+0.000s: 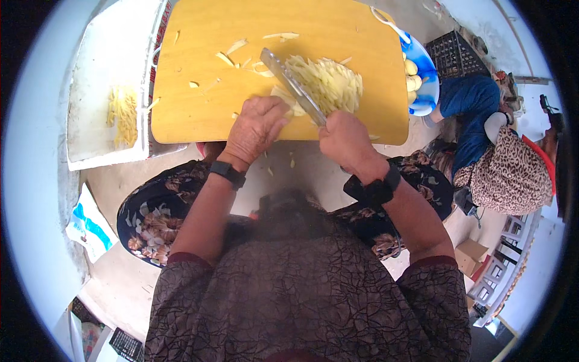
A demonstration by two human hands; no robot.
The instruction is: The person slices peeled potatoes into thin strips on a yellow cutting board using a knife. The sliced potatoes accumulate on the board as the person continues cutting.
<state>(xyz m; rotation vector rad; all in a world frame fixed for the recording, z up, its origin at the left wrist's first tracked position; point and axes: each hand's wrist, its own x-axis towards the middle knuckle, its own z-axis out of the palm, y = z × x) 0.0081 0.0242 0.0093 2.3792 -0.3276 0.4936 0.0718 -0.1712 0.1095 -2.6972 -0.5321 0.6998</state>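
Note:
My right hand (348, 140) grips the handle of a broad-bladed kitchen knife (296, 88), its blade slanting away to the upper left. Right of the blade lies a heap of pale potato shreds (328, 81). On the blade's left are some flat potato slices (285, 97). My left hand (257, 129) is curled against these slices, its fingertips partly hidden. All of this rests on a yellow cutting board (194, 111), with stray potato pieces (235, 46) scattered over its left half.
A white foam box (106, 59) holding yellow shreds (122, 115) stands left of the board. At right, a blue-and-white basin (427, 86) holds peeled potatoes (411, 81), and a white-handled tool (389, 22) bridges board and basin. Another person (470, 102) sits beyond, near a black crate (457, 54).

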